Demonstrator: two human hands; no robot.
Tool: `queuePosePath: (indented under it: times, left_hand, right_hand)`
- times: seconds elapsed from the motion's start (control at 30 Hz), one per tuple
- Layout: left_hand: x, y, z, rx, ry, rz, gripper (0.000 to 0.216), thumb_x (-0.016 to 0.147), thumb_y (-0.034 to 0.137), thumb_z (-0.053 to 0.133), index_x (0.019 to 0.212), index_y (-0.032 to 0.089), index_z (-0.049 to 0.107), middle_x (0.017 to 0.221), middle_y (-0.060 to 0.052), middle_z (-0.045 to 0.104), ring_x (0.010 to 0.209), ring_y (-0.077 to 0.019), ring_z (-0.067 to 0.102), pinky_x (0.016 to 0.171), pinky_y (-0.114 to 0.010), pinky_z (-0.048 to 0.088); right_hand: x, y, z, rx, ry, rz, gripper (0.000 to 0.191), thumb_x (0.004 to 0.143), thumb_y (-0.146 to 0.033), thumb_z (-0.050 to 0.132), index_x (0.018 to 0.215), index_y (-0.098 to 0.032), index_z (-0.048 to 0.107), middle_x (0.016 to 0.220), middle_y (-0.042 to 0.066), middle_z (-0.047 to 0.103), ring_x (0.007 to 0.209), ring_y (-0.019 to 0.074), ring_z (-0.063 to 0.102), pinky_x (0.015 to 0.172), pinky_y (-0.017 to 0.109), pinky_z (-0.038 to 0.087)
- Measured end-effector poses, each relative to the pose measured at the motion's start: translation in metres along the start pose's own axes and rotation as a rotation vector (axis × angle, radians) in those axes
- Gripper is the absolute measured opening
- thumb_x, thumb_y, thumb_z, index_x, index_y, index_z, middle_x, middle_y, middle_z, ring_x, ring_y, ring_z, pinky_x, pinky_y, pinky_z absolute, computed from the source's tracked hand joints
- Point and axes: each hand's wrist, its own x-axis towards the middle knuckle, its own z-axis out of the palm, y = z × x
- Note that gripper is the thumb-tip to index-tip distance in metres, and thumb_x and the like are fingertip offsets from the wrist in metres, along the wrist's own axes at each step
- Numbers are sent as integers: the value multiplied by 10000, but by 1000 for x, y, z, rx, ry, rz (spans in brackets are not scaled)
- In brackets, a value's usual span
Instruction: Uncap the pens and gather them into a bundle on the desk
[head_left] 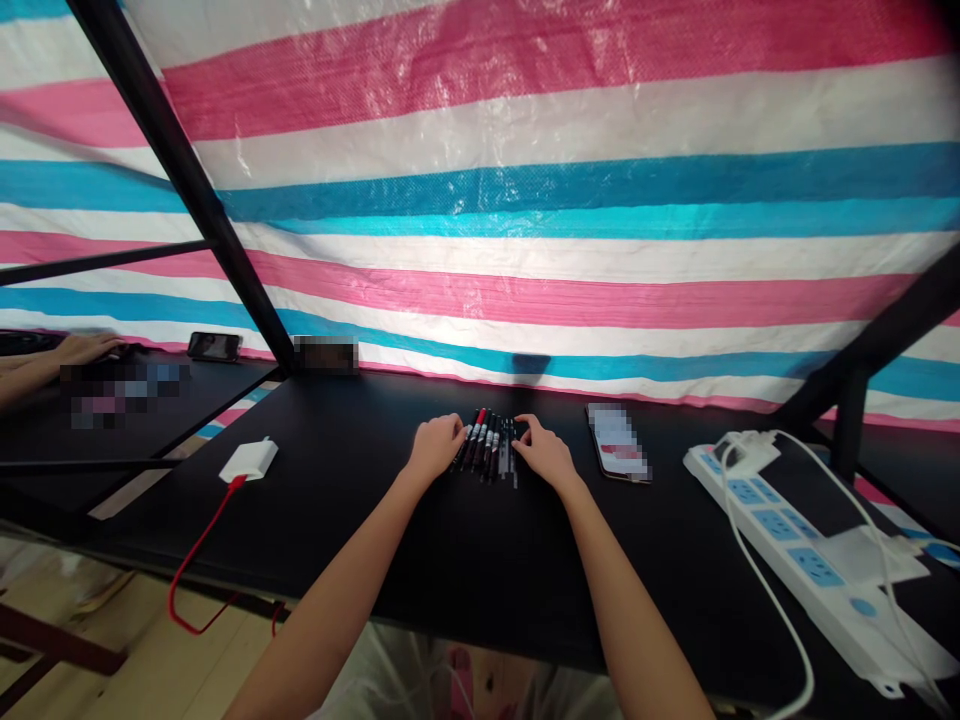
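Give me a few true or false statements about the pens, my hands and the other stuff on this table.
1. The left hand and right hand flank a row of pens on the black table. True.
2. A phone lies left of the left hand. False: it lies right of the right hand.
3. The white adapter has a red cable. True.
4. The power strip is black. False: it is white with blue sockets.

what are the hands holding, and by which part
Nothing is gripped or lifted. The left hand and right hand flank a row of pens lying on the table, fingertips touching its outer pens.
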Motion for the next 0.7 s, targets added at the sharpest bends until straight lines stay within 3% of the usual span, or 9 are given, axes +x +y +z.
queuePosePath:
  times: [0.2,0.43,0.57,0.7]
  left_hand:
    - [0,0,1,4,-1,2,268,851,383,356,795,193,537,792,-26,617,764,-162,559,658,-257,333]
    - [0,0,4,6,13,23,263,852,378,350,785,191,522,806,-23,611,759,-158,551,639,-260,315]
    - [0,0,7,11,45,40,262,852,369,342,775,193,520,766,-17,609,744,-162,547,644,-269,300]
    - [0,1,8,28,67,19,261,848,353,338,773,195,533,751,-21,608,759,-167,543,684,-283,294]
  right_hand:
    - [1,1,2,-51,41,-13,321,792,-262,460,1112,-279,449,833,-16,620,778,167,569,592,238,326]
    - [1,-6,16,-146,212,63,276,838,-248,397,1107,-242,457,969,47,593,822,171,572,628,244,350]
    - [3,-7,19,-78,284,61,290,858,-268,362,1136,-235,437,966,52,597,809,173,573,627,250,351]
    - [3,-7,14,43,257,34,326,857,-253,346,1175,-240,417,891,30,616,794,171,571,632,246,349]
